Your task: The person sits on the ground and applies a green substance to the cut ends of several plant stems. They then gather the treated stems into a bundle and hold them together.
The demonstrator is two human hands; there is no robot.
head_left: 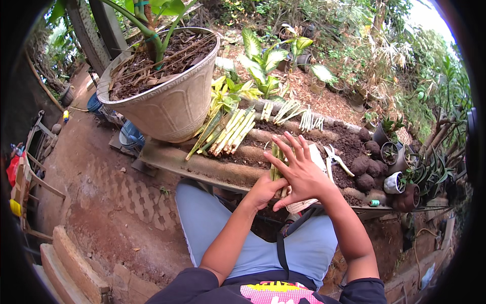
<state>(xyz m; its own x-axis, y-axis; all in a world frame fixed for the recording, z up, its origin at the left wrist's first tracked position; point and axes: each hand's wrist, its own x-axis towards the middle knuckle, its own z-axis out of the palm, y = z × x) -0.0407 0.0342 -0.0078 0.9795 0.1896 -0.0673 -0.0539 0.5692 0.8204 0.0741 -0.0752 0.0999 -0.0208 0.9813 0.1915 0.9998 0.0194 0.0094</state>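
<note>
My left hand (264, 191) is closed round a small bundle of green plant stems (276, 161) above the near edge of the ridged bench. Over the bundle, my right hand (302, 173) is spread with its fingers apart; its palm side is hidden. Behind and to the right lies a white board or tray (318, 157), partly covered by my hand. White-handled pruning shears (336, 159) rest with blades parted on dark soil. Cut pale-green stems (235, 131) lie in a row to the left, with shorter cut pieces (288, 111) farther back.
A large decorated planter (171, 102) stands on the bench's left end. At the right are dark soil balls (360, 165), a white pot (393, 182) and a green thread spool (374, 203). Blue buckets (131, 135) stand below at left; wooden steps (74, 262) are at lower left.
</note>
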